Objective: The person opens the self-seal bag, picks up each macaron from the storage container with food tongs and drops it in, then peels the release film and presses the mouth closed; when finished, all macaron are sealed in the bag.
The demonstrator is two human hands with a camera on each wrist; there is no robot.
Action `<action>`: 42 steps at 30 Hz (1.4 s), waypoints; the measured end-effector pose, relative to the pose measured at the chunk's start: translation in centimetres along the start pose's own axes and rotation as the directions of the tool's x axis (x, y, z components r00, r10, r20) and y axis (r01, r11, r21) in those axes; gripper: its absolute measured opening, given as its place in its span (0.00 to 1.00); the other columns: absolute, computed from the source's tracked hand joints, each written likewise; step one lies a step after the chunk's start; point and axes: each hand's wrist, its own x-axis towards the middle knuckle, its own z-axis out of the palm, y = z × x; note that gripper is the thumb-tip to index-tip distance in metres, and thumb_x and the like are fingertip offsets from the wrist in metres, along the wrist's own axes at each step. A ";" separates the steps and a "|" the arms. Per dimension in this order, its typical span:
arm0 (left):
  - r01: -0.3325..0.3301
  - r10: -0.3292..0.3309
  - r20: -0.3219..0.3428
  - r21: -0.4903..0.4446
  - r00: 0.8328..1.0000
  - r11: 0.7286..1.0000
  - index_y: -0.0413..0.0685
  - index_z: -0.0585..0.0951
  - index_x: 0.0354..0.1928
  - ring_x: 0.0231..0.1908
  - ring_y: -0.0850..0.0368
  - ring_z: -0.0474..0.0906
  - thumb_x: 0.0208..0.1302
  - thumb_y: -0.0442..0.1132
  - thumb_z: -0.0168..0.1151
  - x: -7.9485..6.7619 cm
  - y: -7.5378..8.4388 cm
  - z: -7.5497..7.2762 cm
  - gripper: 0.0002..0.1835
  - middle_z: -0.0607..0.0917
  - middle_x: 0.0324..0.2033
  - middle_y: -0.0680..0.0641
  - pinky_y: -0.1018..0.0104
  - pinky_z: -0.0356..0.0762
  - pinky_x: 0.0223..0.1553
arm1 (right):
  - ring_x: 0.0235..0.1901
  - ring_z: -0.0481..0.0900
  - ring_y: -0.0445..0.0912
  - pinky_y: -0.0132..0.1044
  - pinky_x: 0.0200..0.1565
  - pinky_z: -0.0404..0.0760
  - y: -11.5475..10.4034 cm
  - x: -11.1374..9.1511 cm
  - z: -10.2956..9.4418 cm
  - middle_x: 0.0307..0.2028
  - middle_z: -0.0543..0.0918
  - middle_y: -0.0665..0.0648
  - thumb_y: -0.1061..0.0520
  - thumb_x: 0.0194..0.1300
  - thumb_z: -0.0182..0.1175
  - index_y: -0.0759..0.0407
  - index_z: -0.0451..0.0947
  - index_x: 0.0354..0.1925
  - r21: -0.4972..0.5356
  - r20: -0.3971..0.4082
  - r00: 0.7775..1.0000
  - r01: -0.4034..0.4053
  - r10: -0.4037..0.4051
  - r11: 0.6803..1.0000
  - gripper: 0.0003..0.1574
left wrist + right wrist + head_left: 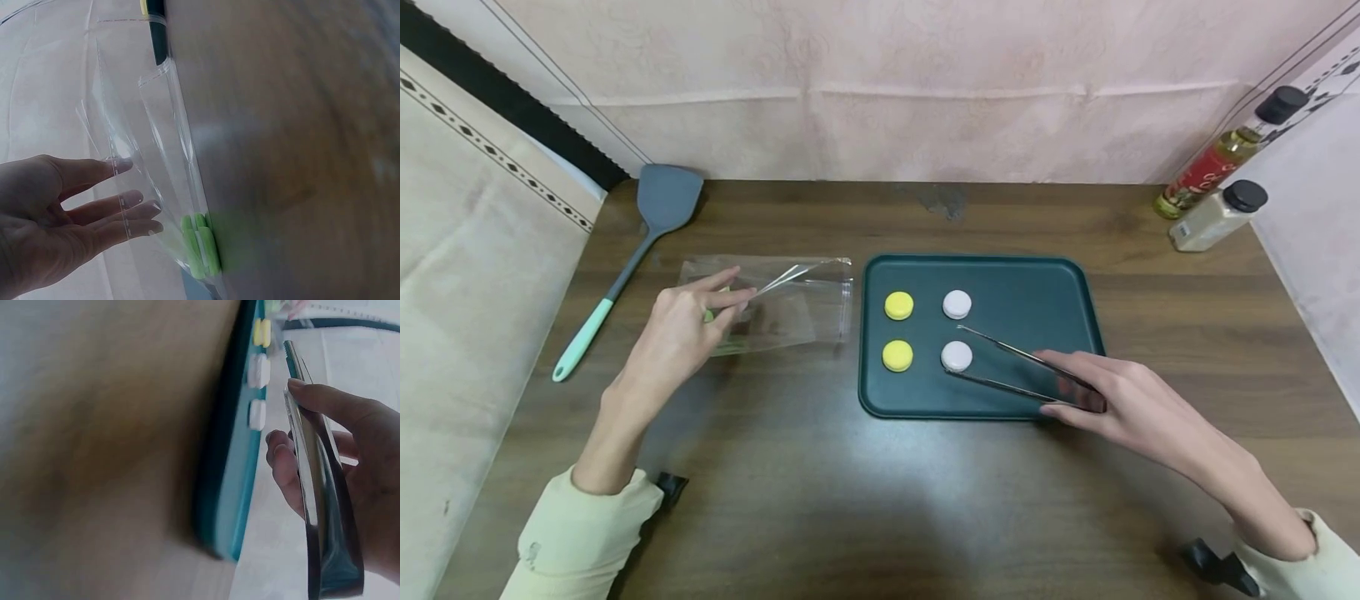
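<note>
My left hand [688, 325] is at the mouth of a clear plastic bag [820, 304], its thumb and fingers spread and touching the film. Inside the bag's near end lie green discs [201, 247], mostly hidden behind the fingers in the head view. Metal tongs [1011, 385] are gripped by my right hand [1120, 404], with their legs apart. Seen from the head, the tips lie on either side of the nearer white disc [957, 356]; the right wrist view shows them raised above the tray. Another white disc [957, 304] and two yellow discs [898, 356] rest on the green tray [1030, 287].
To the left of the bag lies a grey spatula [668, 200] with a mint handle. Two bottles stand at the back right: an oil bottle [1206, 175] with a red label and a squat jar [1213, 221] with a black cap. Pale cloth [925, 100] hangs behind the wooden table [820, 500].
</note>
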 end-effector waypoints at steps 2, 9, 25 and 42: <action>0.001 -0.001 0.002 0.002 1.000 1.000 0.37 0.90 0.59 0.12 0.67 0.50 0.76 0.27 0.66 0.0 0.0 0.0 0.14 0.79 0.72 0.29 0.72 0.57 0.14 | 0.30 0.71 0.29 0.25 0.30 0.71 0.4 -0.4 0.2 0.31 0.75 0.36 0.57 0.58 0.84 0.53 0.84 0.66 -0.010 0.004 1.000 -0.017 0.017 1.000 0.38; -0.002 0.002 0.012 0.014 1.000 1.000 0.37 0.90 0.59 0.12 0.66 0.51 0.77 0.27 0.66 0.0 0.1 -0.1 0.14 0.79 0.71 0.28 0.72 0.58 0.15 | 0.29 0.69 0.28 0.28 0.28 0.70 0.8 -0.8 1.1 0.30 0.73 0.36 0.55 0.62 0.83 0.54 0.85 0.65 -0.022 0.055 0.997 -0.056 0.057 0.998 0.35; -0.012 0.011 0.022 0.018 1.000 1.000 0.37 0.91 0.58 0.12 0.66 0.51 0.75 0.26 0.67 0.0 0.1 -0.1 0.14 0.79 0.71 0.28 0.72 0.58 0.15 | 0.26 0.67 0.27 0.26 0.26 0.70 0.3 -0.5 1.8 0.25 0.70 0.34 0.58 0.66 0.79 0.56 0.88 0.64 0.063 0.052 0.997 -0.056 0.053 0.996 0.28; 0.008 -0.009 0.035 0.020 0.999 1.000 0.37 0.90 0.59 0.11 0.64 0.51 0.77 0.28 0.68 0.1 0.0 0.0 0.14 0.78 0.72 0.28 0.71 0.58 0.16 | 0.27 0.70 0.28 0.28 0.30 0.73 -0.3 1.5 0.4 0.28 0.75 0.37 0.57 0.69 0.78 0.56 0.87 0.66 0.082 0.079 0.997 -0.006 -0.001 0.997 0.29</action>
